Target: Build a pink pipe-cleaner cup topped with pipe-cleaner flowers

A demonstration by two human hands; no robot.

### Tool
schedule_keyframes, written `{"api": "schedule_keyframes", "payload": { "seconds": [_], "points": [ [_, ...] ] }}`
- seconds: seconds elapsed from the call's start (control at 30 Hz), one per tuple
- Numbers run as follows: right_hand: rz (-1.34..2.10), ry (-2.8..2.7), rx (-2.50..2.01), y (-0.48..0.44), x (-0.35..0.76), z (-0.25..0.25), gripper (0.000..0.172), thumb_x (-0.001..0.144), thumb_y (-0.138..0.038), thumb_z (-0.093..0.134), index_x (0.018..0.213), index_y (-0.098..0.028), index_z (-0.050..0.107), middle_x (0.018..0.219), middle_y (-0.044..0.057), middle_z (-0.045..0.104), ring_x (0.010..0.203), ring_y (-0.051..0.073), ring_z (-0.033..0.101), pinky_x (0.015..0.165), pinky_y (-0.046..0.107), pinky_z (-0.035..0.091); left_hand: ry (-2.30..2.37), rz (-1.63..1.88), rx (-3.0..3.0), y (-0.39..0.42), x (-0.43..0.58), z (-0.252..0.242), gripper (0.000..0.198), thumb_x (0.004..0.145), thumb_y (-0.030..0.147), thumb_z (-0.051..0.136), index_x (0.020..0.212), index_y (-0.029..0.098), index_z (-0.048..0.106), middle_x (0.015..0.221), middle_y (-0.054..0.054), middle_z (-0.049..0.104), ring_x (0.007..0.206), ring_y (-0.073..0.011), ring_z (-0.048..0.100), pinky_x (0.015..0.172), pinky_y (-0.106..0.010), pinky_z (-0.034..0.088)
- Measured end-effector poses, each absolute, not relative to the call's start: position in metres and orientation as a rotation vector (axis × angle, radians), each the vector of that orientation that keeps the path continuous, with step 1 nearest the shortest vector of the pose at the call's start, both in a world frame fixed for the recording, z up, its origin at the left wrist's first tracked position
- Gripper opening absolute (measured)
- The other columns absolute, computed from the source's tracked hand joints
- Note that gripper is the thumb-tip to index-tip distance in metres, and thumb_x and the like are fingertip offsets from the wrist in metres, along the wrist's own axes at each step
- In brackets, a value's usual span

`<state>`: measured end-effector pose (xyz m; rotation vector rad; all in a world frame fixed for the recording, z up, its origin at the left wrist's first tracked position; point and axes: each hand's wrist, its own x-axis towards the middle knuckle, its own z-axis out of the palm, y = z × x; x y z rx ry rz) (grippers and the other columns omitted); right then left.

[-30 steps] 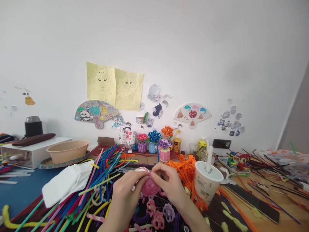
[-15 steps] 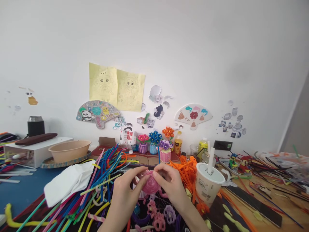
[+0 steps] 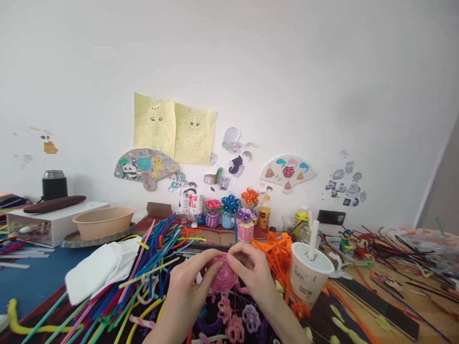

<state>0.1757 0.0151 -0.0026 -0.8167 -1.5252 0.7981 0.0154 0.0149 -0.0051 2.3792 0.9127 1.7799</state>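
Between my two hands is a pink pipe-cleaner spiral point(image 3: 225, 276), a round coiled disc held up above the dark mat. My left hand point(image 3: 190, 282) pinches its upper left edge with thumb and fingertips. On the upper right edge, the thumb and fingers of my right hand point(image 3: 254, 272) are closed. The far side of the spiral is hidden by the fingers. Just below it lie pink pipe-cleaner flowers point(image 3: 234, 328) and a lilac one point(image 3: 251, 318).
Loose coloured pipe cleaners point(image 3: 150, 267) and white tissues point(image 3: 103, 271) lie to the left. Orange pipe cleaners point(image 3: 281, 255) and a lidded paper cup with a straw point(image 3: 308, 282) stand close on the right. Small potted pipe-cleaner flowers point(image 3: 245, 229) line the back.
My left hand has shifted very slightly, and the pink spiral has turned or tilted a little between the fingers. Both hands keep hold of it.
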Motion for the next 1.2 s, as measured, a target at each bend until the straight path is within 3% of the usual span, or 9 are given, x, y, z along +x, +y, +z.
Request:
{"api": "schedule_keyframes", "payload": {
  "seconds": [0.47,0.83,1.2],
  "points": [
    [0.893,-1.691,-0.789,0.012,0.185,0.005,0.016,0.085,-0.029,0.057,0.074,-0.017,0.057,0.065,-0.005,0.046,0.059,0.01,0.039,0.054,0.022,0.031,0.845,1.672,2.397,0.012,0.015,-0.002,0.009,0.083,0.018,0.063,0.09,0.022,0.067,0.083,0.003,0.074,0.071,-0.0089,0.07,0.068,-0.011,0.05],
    [0.722,-1.676,-0.754,0.006,0.181,0.007,0.012,0.084,-0.019,0.056,0.072,-0.018,0.058,0.07,-0.003,0.051,0.067,0.013,0.047,0.063,0.024,0.036,0.822,1.739,2.395,0.01,0.017,0.001,0.009,0.083,0.016,0.061,0.089,0.021,0.067,0.084,0.001,0.074,0.073,-0.0098,0.07,0.07,-0.012,0.051],
    [0.64,-1.66,-0.73,0.012,0.179,0.0,0.012,0.083,-0.02,0.057,0.072,-0.019,0.058,0.07,-0.002,0.054,0.068,0.015,0.05,0.064,0.025,0.039,0.804,1.769,2.413,0.011,0.017,0.0,0.013,0.084,0.013,0.061,0.091,0.022,0.066,0.084,0.003,0.073,0.076,-0.0086,0.069,0.073,-0.011,0.05]
  ]
}}
